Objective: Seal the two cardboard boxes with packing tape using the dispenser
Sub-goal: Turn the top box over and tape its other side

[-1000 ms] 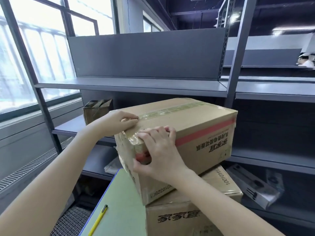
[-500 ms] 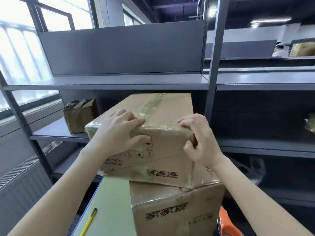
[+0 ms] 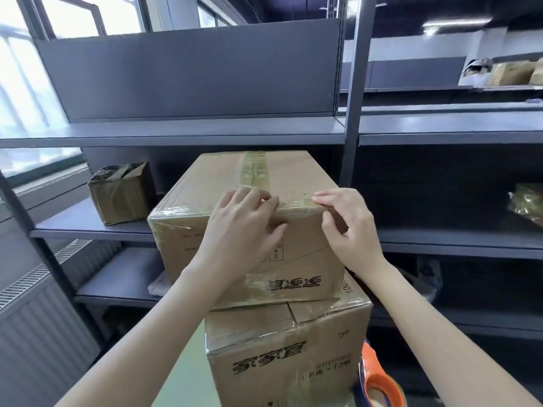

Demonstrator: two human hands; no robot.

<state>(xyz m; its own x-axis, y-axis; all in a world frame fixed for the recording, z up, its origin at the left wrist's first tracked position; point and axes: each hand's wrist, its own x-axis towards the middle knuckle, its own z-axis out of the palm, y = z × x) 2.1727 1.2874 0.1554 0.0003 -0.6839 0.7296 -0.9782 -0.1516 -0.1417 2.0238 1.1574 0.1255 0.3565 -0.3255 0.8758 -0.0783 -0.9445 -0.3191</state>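
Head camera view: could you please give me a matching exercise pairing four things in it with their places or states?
Things:
1. upper box
2. lower box
3. small box
4. tape dispenser

Places or states:
a. on the grey shelf, left
b. touched by the left hand and right hand
c. orange, bottom right
d. carrying another box

Pairs: 1-b, 2-d, 3-a, 4-c.

My left hand [image 3: 241, 230] presses flat over the taped front edge of the top box [image 3: 202, 198]; my right hand [image 3: 348, 229] fingertips that edge too. It sits on a second box [image 3: 282, 356], with an orange tape dispenser [image 3: 379, 383] just beside that.
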